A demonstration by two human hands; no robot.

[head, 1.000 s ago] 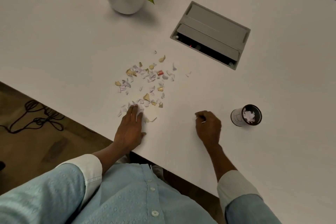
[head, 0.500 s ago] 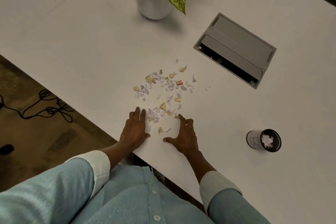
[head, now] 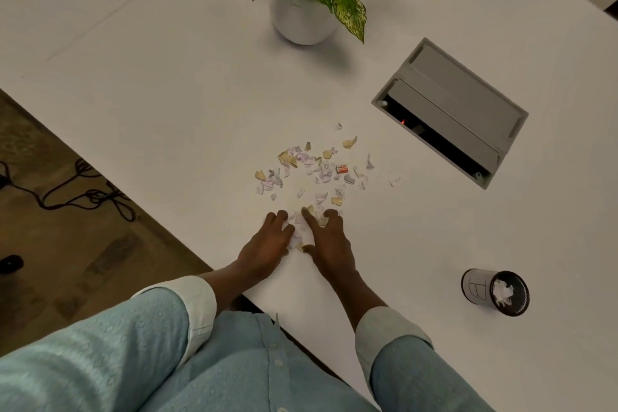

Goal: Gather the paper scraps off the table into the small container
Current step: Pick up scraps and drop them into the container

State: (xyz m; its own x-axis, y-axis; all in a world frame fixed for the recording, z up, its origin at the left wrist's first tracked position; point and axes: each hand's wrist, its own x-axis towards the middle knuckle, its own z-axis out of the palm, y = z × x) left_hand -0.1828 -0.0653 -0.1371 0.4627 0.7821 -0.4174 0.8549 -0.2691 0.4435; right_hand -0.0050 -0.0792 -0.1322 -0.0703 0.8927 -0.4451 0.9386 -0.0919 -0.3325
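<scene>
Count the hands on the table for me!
2. The left hand and the right hand lie side by side at the near edge of the paper scraps.

A smooth, matt white counter [head: 167, 84] is shown. Torn paper scraps [head: 314, 170] and a glossy white pot [head: 301, 18] are seen.

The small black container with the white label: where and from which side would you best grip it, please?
Grip the small black cylindrical container round its white-labelled wall, coming from its left with the nearer right hand. The round wall suits a wrapping grip, and the open mouth, holding white paper scraps, stays clear.
</scene>
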